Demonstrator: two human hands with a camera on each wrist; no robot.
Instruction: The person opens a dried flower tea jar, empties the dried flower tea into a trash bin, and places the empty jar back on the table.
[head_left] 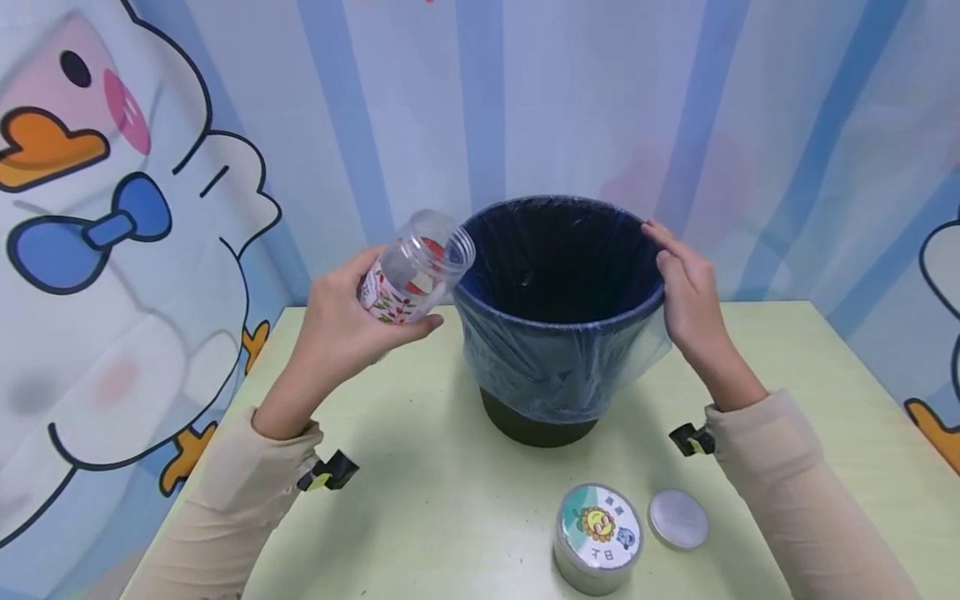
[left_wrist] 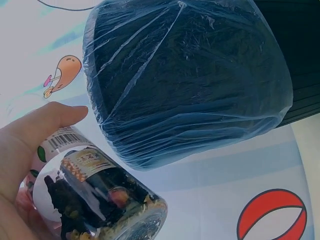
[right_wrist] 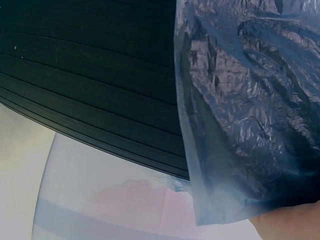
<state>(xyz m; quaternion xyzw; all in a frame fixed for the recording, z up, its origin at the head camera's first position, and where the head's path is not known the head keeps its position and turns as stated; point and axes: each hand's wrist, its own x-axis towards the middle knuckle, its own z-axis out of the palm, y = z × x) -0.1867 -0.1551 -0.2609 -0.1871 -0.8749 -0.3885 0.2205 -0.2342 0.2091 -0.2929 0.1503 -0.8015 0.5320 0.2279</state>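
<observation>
Apparently, pouring is pending, needing steeper tilt: left hand (head_left: 337, 312) gripping clear plastic jar (head_left: 405, 283), straight-fingered right hand (head_left: 690, 296) touching round black bin (head_left: 536, 429).

Jar (head_left: 412, 271) – clear glossy plastic, liner (head_left: 547, 367) – sheer crinkled plastic

Bin (head_left: 536, 427) open above; jar (head_left: 416, 271) crowds left side; canister (head_left: 600, 533), lid (head_left: 678, 519) in front.

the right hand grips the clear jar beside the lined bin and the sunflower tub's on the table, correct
Wrong hand: the head view shows the left hand gripping the clear jar beside the lined bin; the sunflower tub is on the table.
</observation>
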